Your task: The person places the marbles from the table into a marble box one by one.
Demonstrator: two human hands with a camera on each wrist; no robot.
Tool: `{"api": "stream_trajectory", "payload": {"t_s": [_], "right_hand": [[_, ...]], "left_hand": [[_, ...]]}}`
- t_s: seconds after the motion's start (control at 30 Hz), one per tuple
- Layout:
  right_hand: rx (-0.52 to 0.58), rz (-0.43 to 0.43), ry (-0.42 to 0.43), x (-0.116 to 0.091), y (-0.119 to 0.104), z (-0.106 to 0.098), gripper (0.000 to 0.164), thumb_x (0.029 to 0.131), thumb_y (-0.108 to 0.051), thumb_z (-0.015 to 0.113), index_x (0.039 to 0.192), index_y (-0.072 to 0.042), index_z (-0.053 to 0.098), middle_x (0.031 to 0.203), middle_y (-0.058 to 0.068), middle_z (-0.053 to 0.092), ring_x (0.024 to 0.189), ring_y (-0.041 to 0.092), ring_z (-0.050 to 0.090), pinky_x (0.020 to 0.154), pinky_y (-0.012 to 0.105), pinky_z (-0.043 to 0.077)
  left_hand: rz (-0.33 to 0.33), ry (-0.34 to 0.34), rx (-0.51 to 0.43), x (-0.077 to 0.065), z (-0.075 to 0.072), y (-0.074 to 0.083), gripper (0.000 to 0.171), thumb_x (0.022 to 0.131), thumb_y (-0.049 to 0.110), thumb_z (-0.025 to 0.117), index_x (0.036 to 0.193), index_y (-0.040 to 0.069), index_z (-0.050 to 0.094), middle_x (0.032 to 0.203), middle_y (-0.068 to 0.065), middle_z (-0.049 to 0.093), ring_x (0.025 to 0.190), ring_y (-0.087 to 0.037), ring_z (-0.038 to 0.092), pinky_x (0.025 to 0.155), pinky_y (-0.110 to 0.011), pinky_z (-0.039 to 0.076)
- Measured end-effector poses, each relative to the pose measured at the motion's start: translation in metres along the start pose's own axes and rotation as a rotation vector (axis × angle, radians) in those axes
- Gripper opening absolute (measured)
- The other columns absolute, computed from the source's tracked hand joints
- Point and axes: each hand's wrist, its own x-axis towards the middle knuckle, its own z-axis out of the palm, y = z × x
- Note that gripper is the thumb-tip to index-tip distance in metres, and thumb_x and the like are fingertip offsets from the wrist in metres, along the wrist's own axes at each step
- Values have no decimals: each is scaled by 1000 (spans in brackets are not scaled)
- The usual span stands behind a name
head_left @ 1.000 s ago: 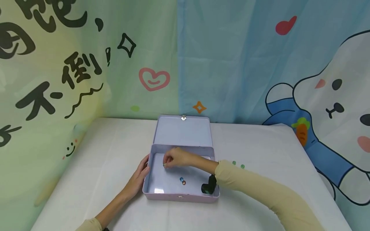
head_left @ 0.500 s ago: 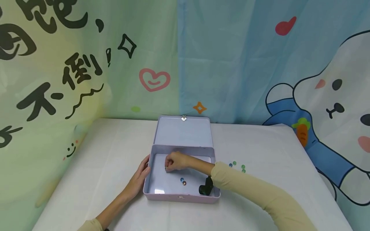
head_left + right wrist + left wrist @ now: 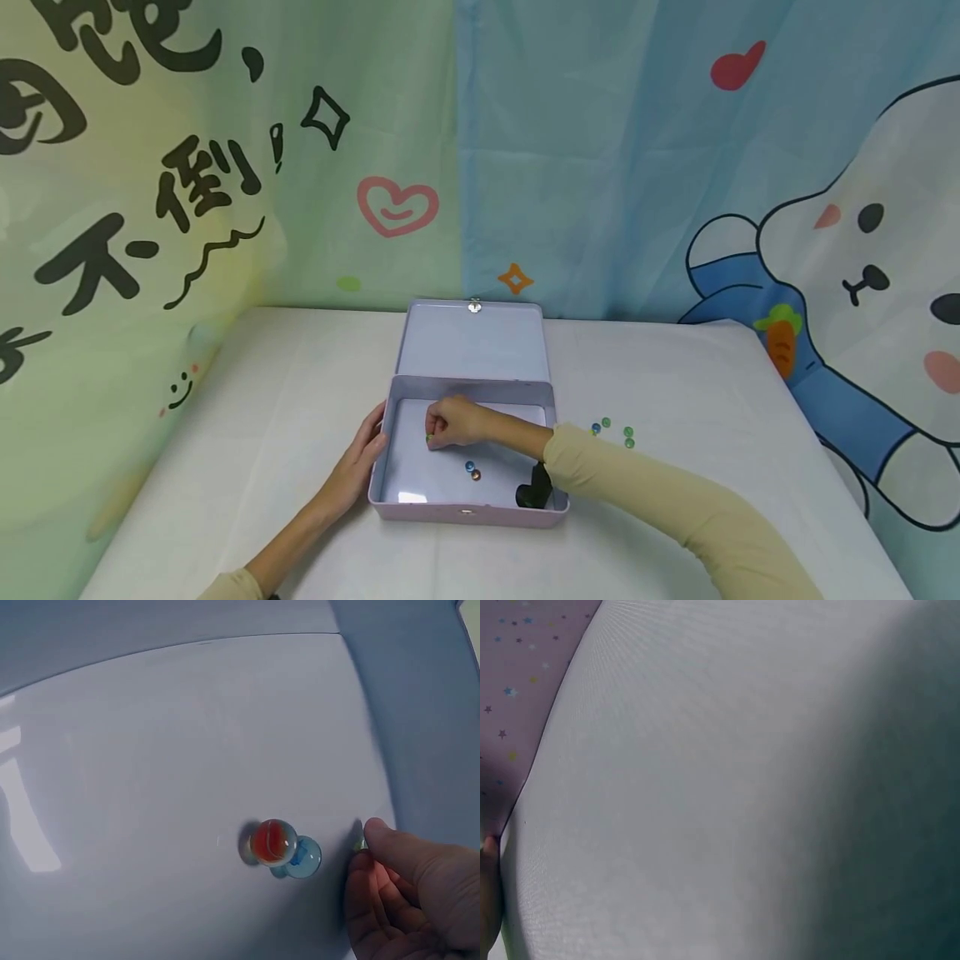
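Note:
A shallow lilac metal box (image 3: 420, 512) stands on the white table with its lid (image 3: 474, 342) laid back. Inside the box my right hand (image 3: 456, 422) pinches a small greenish marble (image 3: 361, 843) between thumb and fingertips, low over the floor near the left wall. Most of that marble is hidden by the fingers. A red-and-clear marble (image 3: 274, 842) and a blue one (image 3: 304, 857) lie side by side on the box floor. My left hand (image 3: 358, 467) rests along the outside of the box's left wall, fingers extended; in the left wrist view only a fingertip (image 3: 490, 851) shows against the star-printed side.
On the table right of the box, beside the right sleeve (image 3: 660, 492), lie several glass marbles, among them a green one (image 3: 628, 432) and a blue one (image 3: 596, 428). A black wrist camera (image 3: 534, 487) hangs over the box's front right corner. A printed curtain (image 3: 585, 167) hangs behind.
My right hand has shifted slightly towards the near side within the box, still pinching the marble. The sleeve has moved, uncovering more marbles on the table. The left hand has stayed put.

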Motion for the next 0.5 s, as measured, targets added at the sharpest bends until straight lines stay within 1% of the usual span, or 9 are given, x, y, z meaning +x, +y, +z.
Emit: {"api": "stream_trajectory", "payload": {"t_s": [0.17,0.3,0.5], "right_hand": [[18,7,-21,-1,-2,-3,11,83,-10,75,85,-6,65,68,-5,54,64,5,47,59,14,37],[46,20,-48,-2,-2,-5,13,83,-10,75,89,-4,65,70,-5,54,66,5,47,60,14,38],[55,25,-43,-6,-1,-12,20,84,-10,74,99,-2,64,72,-4,55,66,6,48,59,15,39]], "left_hand": [[-12,6,1,0,0,1,52,105,29,33,155,26,18,162,-11,19,147,-41,23,111,-63,27],[-26,4,3,-2,2,1,52,105,29,32,155,27,18,163,-10,19,147,-41,22,111,-64,28],[-31,5,1,-2,2,1,52,105,30,32,155,28,17,163,-10,19,146,-42,23,109,-65,30]]}}
